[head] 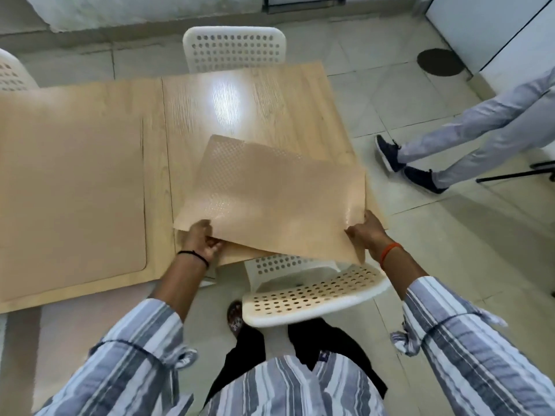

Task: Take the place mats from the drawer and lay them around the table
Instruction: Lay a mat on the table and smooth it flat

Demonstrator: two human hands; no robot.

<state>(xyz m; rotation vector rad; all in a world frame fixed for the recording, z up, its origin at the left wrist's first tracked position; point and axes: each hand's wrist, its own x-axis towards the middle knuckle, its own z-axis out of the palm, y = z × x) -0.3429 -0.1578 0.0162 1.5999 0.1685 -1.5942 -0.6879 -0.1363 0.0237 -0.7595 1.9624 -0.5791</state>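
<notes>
No writing, label, brand mark or number can be read anywhere in the head view. The place mat (270, 190) at the frame's centre carries only an embossed dot pattern, and its motion-blurred surface may hide fine print, though none shows.

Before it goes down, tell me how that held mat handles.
The mat probably flexes: its near edge sags between the left hand and right hand. Likely light, pinched only at corners. Its glossy sheen suggests it could slide on the table.
</notes>
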